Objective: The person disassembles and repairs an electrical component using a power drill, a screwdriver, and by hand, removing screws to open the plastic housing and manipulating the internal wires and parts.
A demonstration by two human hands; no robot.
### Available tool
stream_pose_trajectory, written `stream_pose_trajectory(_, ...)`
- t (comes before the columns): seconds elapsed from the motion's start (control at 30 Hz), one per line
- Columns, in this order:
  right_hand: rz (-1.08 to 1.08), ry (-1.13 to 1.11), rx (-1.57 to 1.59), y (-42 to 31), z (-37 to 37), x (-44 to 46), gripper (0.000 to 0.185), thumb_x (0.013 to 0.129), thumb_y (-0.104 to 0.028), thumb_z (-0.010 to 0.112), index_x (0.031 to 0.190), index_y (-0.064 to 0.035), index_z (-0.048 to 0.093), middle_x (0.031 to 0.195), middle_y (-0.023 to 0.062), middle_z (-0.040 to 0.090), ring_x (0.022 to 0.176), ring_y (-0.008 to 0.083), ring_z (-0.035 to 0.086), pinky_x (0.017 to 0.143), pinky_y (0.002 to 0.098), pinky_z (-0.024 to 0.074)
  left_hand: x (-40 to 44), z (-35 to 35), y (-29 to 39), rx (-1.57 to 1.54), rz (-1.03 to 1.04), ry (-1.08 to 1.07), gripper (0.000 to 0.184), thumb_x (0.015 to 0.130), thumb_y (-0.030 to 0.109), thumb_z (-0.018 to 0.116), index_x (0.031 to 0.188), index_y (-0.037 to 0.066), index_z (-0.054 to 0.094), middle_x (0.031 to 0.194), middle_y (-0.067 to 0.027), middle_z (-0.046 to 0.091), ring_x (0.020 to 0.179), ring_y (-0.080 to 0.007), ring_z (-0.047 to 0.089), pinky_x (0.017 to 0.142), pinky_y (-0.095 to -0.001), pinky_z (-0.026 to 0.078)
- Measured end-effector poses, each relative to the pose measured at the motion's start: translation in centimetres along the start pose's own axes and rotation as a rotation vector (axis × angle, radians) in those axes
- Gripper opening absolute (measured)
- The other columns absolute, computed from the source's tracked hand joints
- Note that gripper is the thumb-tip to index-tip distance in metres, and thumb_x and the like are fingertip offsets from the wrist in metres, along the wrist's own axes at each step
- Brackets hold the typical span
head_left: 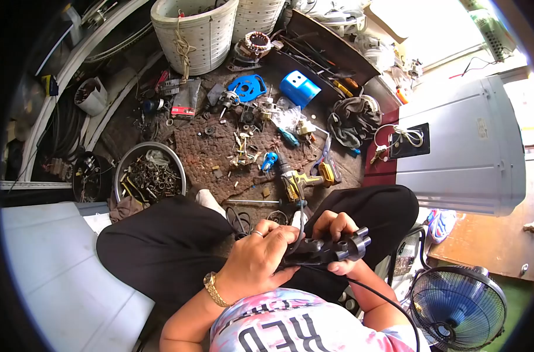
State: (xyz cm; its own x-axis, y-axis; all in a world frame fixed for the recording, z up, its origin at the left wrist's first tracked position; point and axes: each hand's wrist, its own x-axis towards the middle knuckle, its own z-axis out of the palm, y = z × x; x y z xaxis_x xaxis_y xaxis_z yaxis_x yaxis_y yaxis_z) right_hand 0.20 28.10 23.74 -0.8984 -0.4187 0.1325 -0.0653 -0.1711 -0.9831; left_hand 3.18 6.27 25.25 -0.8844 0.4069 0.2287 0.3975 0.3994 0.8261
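Above my lap is a black cylindrical device [353, 246] with short round stubs at its right end; its exact kind I cannot make out. My left hand [260, 258] is closed around its left part, fingers bent over the top and thumb below. From the other side my right hand [336, 229] grips it near the stubbed end. A dark cable [390, 300] runs down past my right forearm, and a grey cord [302, 220] rises beside my left fingertips. Just beyond my hands, a yellow and black cordless drill [293, 182] lies on the floor.
Scissors [324, 154], a blue cover [300, 88] and loose motor parts lie on a brown mat [199, 158]. A bowl of screws [182, 170] stands left, white tubs [196, 44] behind. A grey appliance cabinet [454, 146] and a fan [454, 308] are on the right.
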Motion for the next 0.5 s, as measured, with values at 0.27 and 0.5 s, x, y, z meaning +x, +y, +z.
stream_pose_trajectory(0.27,-0.035,-0.063,-0.054,-0.2,-0.9,0.4,0.059,0.063,-0.042,0.085,0.080,-0.0104,0.038,0.075,0.0096,0.051,0.065,0.0170,0.047,0.060,0.0299,0.0396,0.0,0.2,0.6,0.007,0.017,-0.008,0.060,0.069,0.023,0.079,0.119,0.004,0.053,0.113,-0.0086,0.063,0.100,-0.0292,0.058,0.072,-0.0365,0.055)
stream_pose_trajectory(0.5,0.025,-0.040,-0.032,0.5,-0.9,1.1,0.063,0.064,-0.053,0.082,0.080,-0.0118,0.038,0.072,0.0104,0.053,0.060,0.0154,0.045,0.055,0.0284,0.0354,-0.2,0.7,0.5,0.029,-0.012,-0.004,0.063,0.068,0.024,0.080,0.120,0.004,0.052,0.114,-0.0079,0.063,0.102,-0.0294,0.058,0.071,-0.0357,0.056)
